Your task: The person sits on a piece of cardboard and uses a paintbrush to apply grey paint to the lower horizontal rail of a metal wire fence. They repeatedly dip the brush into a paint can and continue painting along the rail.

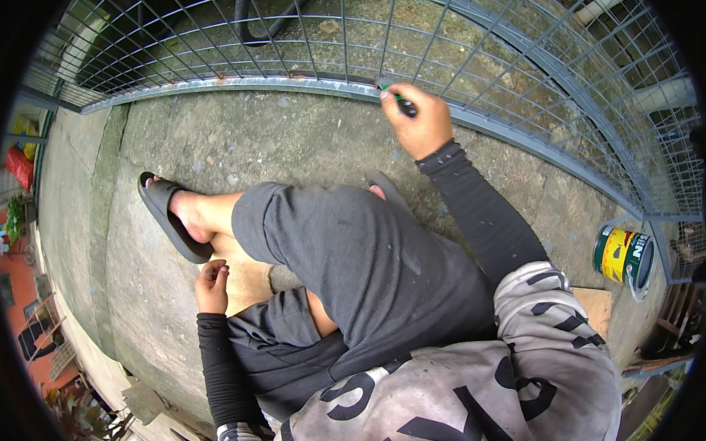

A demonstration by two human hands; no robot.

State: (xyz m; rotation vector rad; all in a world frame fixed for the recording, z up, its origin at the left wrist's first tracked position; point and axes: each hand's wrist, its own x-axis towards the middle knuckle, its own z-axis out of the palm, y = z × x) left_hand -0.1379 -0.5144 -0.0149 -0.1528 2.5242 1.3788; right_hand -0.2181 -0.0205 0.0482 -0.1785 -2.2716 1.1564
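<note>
Gripping one short tool (406, 106), black handle with a green part, in the right hand (419, 121): fingers wrapped round it, tip at the bottom rail (317, 84) of the mesh fence (440, 50). Can't tell from this angle if tip and rail touch. Tool sits between right hand and rail, out past the raised knee. Left hand (211, 286) is low, just beside the left sandal (174, 215); fingers curled in, tips close together. Can't tell if it pinches something small. Both forearms in black sleeves. Edges: rail crosses in front of the person and bends down the right side, so it bounds the right hand's forward reach; grey shorts (346, 252) and bent knee bound it on the inside. Room: strip of concrete floor (303, 133) between rail and knee, wider stretch left of the left sandal. Counts: two hands, one tool, two sandals, the right one (391, 190) partly behind the knee, one green-and-yellow can (620, 256) on the floor at far right, near the fence and well apart from both hands.
</note>
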